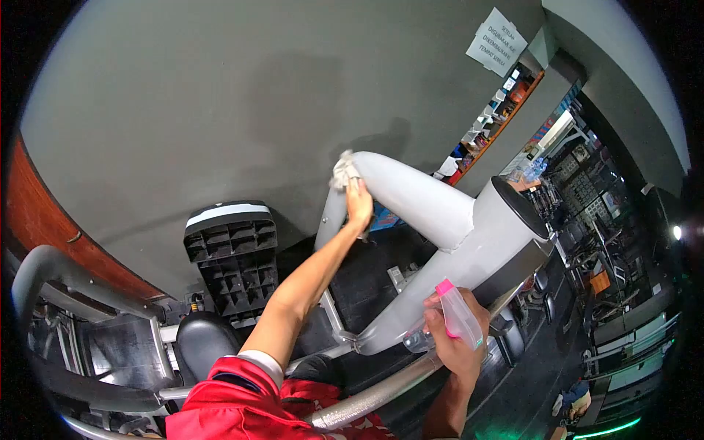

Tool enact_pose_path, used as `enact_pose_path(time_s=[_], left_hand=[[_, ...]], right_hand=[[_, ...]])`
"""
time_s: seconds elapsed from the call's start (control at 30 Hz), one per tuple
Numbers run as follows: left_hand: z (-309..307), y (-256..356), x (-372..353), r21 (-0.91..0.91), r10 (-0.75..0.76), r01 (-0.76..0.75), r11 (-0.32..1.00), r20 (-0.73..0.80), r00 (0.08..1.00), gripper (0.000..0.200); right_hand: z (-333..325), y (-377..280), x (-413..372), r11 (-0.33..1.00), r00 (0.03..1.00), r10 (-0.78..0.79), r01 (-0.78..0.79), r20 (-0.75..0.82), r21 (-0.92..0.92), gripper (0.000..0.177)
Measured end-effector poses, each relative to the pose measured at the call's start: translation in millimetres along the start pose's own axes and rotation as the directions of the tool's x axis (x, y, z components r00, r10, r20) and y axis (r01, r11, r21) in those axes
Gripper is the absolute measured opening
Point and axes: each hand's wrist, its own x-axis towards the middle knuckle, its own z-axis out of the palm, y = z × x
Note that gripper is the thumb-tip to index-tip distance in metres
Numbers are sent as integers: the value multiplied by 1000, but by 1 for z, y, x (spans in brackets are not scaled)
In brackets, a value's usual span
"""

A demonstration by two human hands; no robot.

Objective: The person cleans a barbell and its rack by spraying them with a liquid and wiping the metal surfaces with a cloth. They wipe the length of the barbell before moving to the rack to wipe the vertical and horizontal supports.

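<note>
My left hand (358,203) is stretched far forward and closed on a crumpled whitish cloth (344,171). The cloth rests against the bend of a thick light-grey machine frame (418,194). Nearer to me on the right, my right hand (462,348) grips a spray bottle (459,317) with a translucent white head and a pink nozzle. Part of the bottle's clear body shows beside the fingers, close to the lower part of the grey frame. Fingers hide the trigger.
A silver bar (381,400) crosses in front of me. To the left stand a black ribbed plastic piece (231,257), a black seat (205,345) and curved dark tubing (55,268). A grey wall (183,110) rises behind the frame. Gym equipment fills the right side.
</note>
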Motion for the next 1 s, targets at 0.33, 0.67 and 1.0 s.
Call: enact_pose_path(time_s=[0.33,0.67,1.0], left_hand=[[11,49,-62,-711,-497,666,226,503,707,36],[-3,97,-159,-476,-289,709,520,683,671,44],[-38,154,-139,-410,158,-19,912,307,939,49]], right_hand=[[-3,1,1,993,998,45,-48,35,111,16],[-4,5,-1,992,998,50,-45,-44,116,19],[-3,5,-3,996,997,-1,8,-83,91,20]])
